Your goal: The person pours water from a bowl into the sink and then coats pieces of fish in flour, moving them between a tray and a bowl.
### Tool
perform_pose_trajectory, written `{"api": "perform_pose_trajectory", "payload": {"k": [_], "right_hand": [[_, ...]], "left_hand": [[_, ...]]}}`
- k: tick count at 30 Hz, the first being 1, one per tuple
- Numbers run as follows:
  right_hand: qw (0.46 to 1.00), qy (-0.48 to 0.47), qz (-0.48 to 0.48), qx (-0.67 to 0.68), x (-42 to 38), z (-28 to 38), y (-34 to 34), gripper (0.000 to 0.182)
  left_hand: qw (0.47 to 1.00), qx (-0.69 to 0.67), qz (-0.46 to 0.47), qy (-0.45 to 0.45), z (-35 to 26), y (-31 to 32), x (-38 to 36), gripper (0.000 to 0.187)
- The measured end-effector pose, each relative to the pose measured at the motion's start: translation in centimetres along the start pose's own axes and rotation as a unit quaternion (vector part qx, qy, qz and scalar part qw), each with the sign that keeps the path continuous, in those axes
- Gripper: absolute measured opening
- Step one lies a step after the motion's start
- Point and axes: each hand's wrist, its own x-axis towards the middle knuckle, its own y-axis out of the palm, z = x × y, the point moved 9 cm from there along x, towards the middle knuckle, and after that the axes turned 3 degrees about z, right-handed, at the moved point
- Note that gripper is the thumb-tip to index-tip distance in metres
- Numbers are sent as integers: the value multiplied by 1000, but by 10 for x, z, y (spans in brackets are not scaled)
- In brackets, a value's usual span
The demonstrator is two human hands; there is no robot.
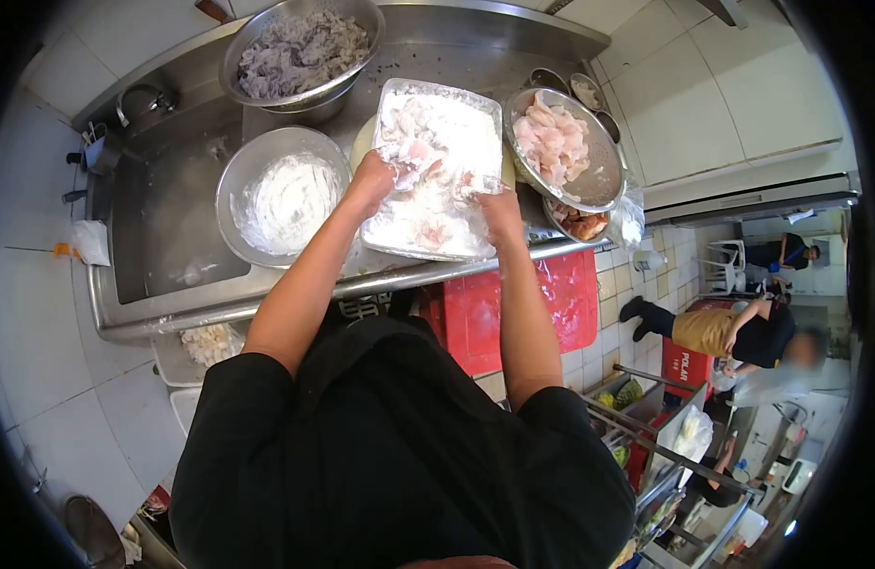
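Note:
A rectangular tray (497,119) full of white flour lies tilted in front of me, with flour-coated pieces of pale raw meat (423,152) in it. My left hand (380,178) reaches in from the left, its floury fingers closed on one of these pieces. On the tray's right side, my right hand (494,207) has its fingers curled down into the flour; whatever they hold is hidden by the coating. Left of the tray stands a metal bowl (230,171) with white flour (290,201) spread inside. A colander (603,175) of pale raw meat slices (554,142) sits to the right.
Behind, a large bowl (230,71) holds a greyish, shredded-looking mass (304,52). A sink basin (162,218) with a faucet (138,100) is at the left. Below the counter's edge is a red lid (561,308). Another person (750,332) stands at far right, near a metal rack (646,441).

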Motion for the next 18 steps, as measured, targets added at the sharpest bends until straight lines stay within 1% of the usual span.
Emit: {"api": "perform_pose_trajectory", "payload": {"k": [2, 3, 4, 6, 7, 8, 9, 10, 11, 12, 13, 14, 16, 18], "right_hand": [[989, -47, -51, -130, -9, 21, -5, 31], [974, -78, -79, -198, -17, 37, -4, 31], [952, -108, -106, -264, -23, 49, -3, 31], [892, -185, -148, -386, -35, 61, 5, 27], [852, -222, -167, -444, -42, 66, 10, 26], [830, -231, -142, -487, -42, 60, 20, 25], [806, -239, -117, -529, -43, 56, 31, 24], [780, -247, -91, -568, -45, 52, 41, 23], [785, -220, -41, -578, -44, 42, 46, 21], [794, -220, -55, -564, -46, 41, 45, 21], [802, -220, -68, -551, -48, 37, 44, 21], [810, -220, -81, -537, -48, 34, 43, 21], [819, -197, -60, -536, -44, 26, 49, 20], [822, -175, -42, -541, -44, 19, 52, 22]], "left_hand": [[999, 34, -4, 27, 1, -4, 5, 30], [998, 51, -6, 41, -4, -5, 3, 30], [989, 127, -21, 71, -14, -7, -1, 29], [952, 274, -51, 129, -34, -5, -9, 28], [906, 354, -95, 212, -43, -3, -13, 27], [844, 429, -138, 291, -43, 2, -16, 26], [767, 496, -178, 365, -52, 12, -27, 25], [765, 542, -137, 321, -42, 19, -19, 22], [758, 584, -94, 275, -29, 27, -13, 19], [748, 622, -51, 227, -17, 34, -11, 18], [739, 619, -49, 259, -11, 39, -13, 17], [738, 623, -44, 255, -5, 42, -12, 17], [734, 632, -33, 245, 2, 44, -9, 17], [729, 633, -12, 261, 10, 47, -10, 17]]}}
